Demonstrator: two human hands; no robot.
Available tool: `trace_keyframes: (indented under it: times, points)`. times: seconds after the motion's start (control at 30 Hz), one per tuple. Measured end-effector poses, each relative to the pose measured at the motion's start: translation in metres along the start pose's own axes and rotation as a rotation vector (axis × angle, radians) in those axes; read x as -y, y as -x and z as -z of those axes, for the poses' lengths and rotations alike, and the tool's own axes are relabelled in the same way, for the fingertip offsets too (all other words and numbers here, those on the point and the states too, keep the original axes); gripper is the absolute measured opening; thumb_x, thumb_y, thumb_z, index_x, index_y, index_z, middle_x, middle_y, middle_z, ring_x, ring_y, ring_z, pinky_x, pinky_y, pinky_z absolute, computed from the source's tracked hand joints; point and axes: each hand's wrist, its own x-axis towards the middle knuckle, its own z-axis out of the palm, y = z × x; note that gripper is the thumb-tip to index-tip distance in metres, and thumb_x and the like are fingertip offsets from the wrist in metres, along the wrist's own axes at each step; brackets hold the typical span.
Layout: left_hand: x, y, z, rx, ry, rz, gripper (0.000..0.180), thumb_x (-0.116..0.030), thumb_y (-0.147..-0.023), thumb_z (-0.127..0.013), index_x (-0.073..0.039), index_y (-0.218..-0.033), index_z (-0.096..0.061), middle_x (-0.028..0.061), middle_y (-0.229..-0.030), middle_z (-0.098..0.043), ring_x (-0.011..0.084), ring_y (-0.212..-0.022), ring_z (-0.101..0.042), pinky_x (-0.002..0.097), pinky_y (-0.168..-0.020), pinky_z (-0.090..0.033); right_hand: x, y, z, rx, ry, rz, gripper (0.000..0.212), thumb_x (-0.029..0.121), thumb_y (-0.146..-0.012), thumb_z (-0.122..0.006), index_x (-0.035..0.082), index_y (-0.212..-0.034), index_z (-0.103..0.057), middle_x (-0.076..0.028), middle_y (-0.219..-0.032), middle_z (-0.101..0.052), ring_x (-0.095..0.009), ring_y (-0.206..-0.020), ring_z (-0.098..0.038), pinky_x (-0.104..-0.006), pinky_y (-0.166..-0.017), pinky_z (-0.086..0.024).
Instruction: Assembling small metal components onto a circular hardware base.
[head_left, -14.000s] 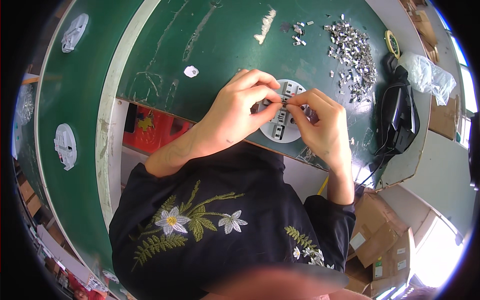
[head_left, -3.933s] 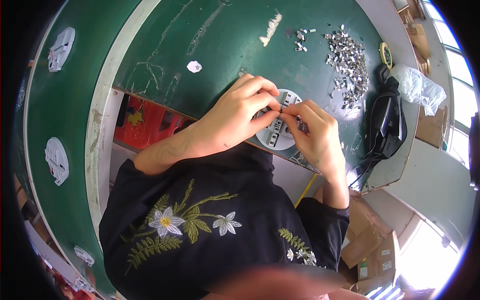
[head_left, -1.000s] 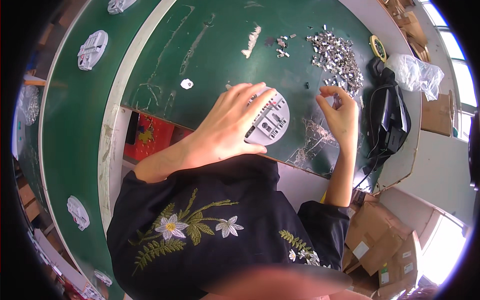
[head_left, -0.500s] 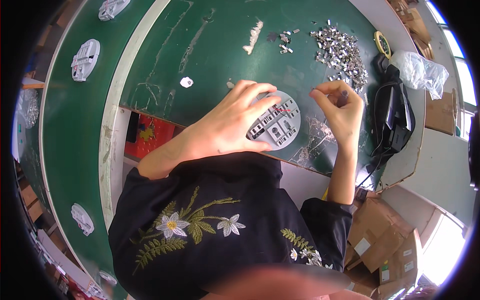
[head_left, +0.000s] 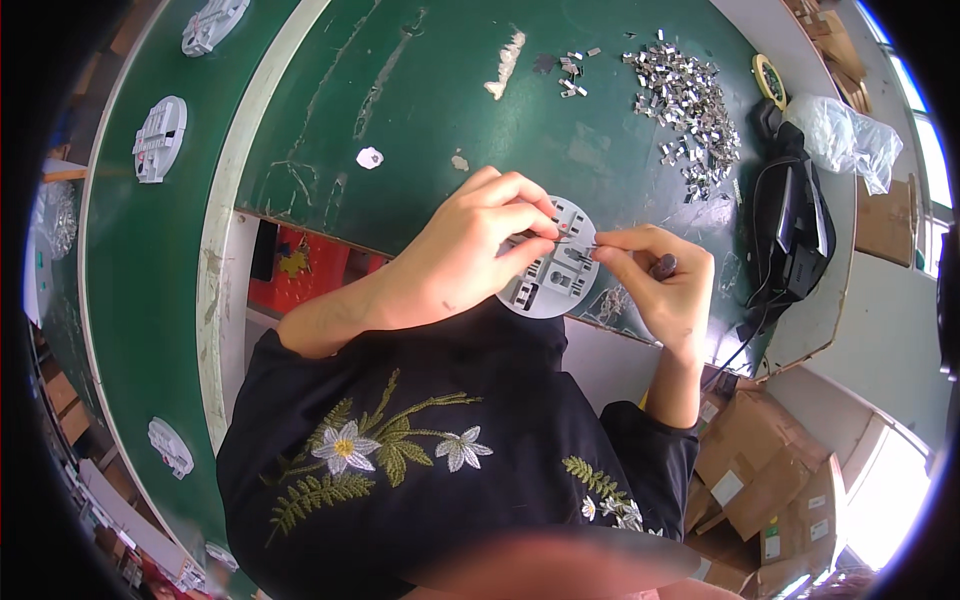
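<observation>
A round grey plastic disc [head_left: 573,290] with moulded slots and ribs lies near the bench's front edge, in front of me. My left hand [head_left: 490,230] reaches over its left side, thumb and fingertips pinched on what looks like a thin wire [head_left: 563,238] above the disc. At the disc's right edge, my right hand [head_left: 660,285] pinches thumb and forefinger together. A tool with a dark, rounded handle [head_left: 662,267] is tucked in that hand; its other end cannot be made out. Whether a small part also sits between those fingertips is unclear.
A heap of small metal clips [head_left: 690,110] lies at the far right, a few more [head_left: 572,75] beside it. A black bag-like object [head_left: 785,220], a tape roll [head_left: 768,80] and a clear plastic bag [head_left: 840,140] line the right. Similar discs [head_left: 160,140] sit on the green belt leftward.
My right hand has come left and down to the disc. My left fingers have closed to a pinch over it. The disc has turned and shifted slightly nearer; the discs on the belt have moved nearer.
</observation>
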Motion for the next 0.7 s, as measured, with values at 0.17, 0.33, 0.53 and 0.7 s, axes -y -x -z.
trace_keyframes:
  times: [0.17, 0.33, 0.53, 0.7]
  points:
    - [0.005, 0.003, 0.006, -0.021, 0.128, -0.019, 0.016, -0.004, -0.078, -0.077, -0.006, -0.093, -0.073, 0.0028, -0.107, -0.064, 0.0209, -0.094, -0.057, 0.0321, -0.076, -0.05, -0.001, 0.003, -0.002, 0.003, 0.092, -0.086, 0.012, 0.003, -0.084, -0.073, 0.003, -0.095, -0.075, -0.001, -0.075, -0.07, -0.002, -0.056, -0.045, -0.0208, -0.048, -0.033]
    - [0.006, -0.002, 0.003, -0.015, 0.047, -0.095, 0.017, -0.002, -0.076, -0.078, -0.005, -0.092, -0.073, 0.0022, -0.105, -0.065, 0.0198, -0.092, -0.058, 0.0313, -0.074, -0.05, 0.002, 0.002, -0.01, -0.046, 0.184, -0.019, 0.01, 0.004, -0.084, -0.072, 0.002, -0.095, -0.073, -0.005, -0.077, -0.072, -0.005, -0.056, -0.054, -0.0217, -0.051, -0.041]
    - [0.006, -0.008, -0.01, -0.113, 0.071, -0.043, 0.021, -0.001, -0.075, -0.079, -0.006, -0.094, -0.074, 0.0019, -0.101, -0.064, 0.0183, -0.087, -0.057, 0.0299, -0.07, -0.049, -0.003, -0.002, -0.007, -0.036, 0.162, 0.014, 0.009, 0.002, -0.085, -0.071, 0.001, -0.094, -0.071, -0.006, -0.08, -0.072, -0.008, -0.057, -0.057, -0.0232, -0.053, -0.044]
    - [0.008, -0.01, -0.012, -0.093, 0.113, -0.036, 0.02, 0.001, -0.076, -0.078, -0.006, -0.094, -0.074, 0.0018, -0.097, -0.062, 0.0168, -0.084, -0.056, 0.0294, -0.067, -0.047, 0.009, -0.013, 0.006, 0.045, 0.183, 0.038, 0.009, 0.002, -0.085, -0.07, 0.0, -0.094, -0.071, -0.007, -0.085, -0.07, -0.009, -0.061, -0.059, -0.0237, -0.055, -0.045]
